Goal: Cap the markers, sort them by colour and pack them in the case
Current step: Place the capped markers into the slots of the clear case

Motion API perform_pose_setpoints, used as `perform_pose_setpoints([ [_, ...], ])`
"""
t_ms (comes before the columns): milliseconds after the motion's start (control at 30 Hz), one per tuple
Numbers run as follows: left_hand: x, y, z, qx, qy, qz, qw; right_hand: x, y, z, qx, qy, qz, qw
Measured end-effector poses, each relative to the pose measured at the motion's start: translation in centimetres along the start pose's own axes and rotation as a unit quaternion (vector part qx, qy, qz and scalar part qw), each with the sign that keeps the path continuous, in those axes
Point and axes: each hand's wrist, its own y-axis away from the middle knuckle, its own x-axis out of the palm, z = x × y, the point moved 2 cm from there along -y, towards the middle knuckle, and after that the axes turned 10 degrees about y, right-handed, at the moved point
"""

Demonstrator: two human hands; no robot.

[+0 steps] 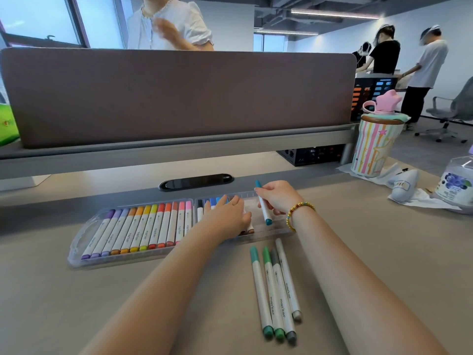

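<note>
A clear plastic case [76, 242] lies open on the desk. Its left half holds a row of capped markers [143, 230] running from purple through orange and yellow to pink. The right half holds black and blue markers [213, 201], partly hidden under my left hand [227, 217], which rests flat on them with fingers apart. My right hand [277, 198] holds a capped teal-blue marker [264, 206] tilted over the empty right end of the case. Several capped markers [275, 288], green, grey and white, lie loose on the desk in front of the case.
A grey divider panel [179, 96] stands behind the case, with a black cable port [195, 181] below it. At the right stand a striped bottle with a pink star lid [373, 144], a white object on tissue [404, 187] and a jar [458, 183]. People stand beyond.
</note>
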Motion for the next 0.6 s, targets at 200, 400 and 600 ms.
perform_pose_setpoints([
  [200, 0.5, -0.5, 0.2, 0.010, 0.009, 0.019, 1.000, 0.0, 0.1, 0.2, -0.020, 0.009, -0.018, 1.000],
  [400, 1.0, -0.1, 1.0, -0.012, 0.010, -0.043, 0.999, 0.7, -0.4, 0.0, -0.021, 0.049, -0.005, 0.999],
  [600, 0.7, 0.3, 1.4, 0.001, 0.041, -0.061, 0.997, 3.4, -1.1, 0.0, -0.025, 0.165, -0.086, 0.982],
])
